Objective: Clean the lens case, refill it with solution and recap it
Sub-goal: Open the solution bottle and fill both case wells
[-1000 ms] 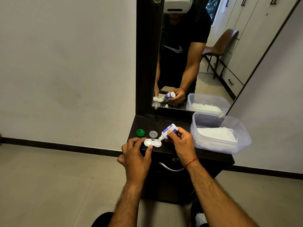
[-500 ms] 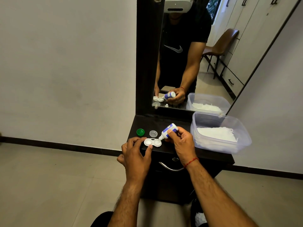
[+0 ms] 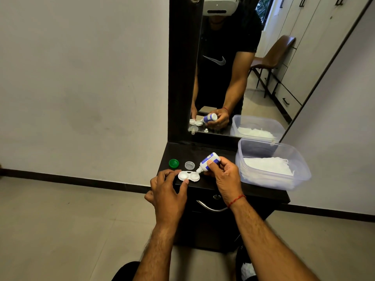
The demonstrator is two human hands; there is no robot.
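Lens case [image 3: 189, 176] at dresser's front edge, left hand [image 3: 168, 191] pinching it, right hand [image 3: 225, 177] gripping bottle [image 3: 209, 161]

The right hand [image 3: 224, 177] covers the lower side of the solution bottle [image 3: 209, 162], and the print on its label is too small to read. Whether liquid stands in the wells of the lens case [image 3: 189, 176] beside that bottle cannot be told. The left hand [image 3: 167, 196] hides its own palm. Right of the bottle, the clear tub [image 3: 272, 142] blurs its white contents.
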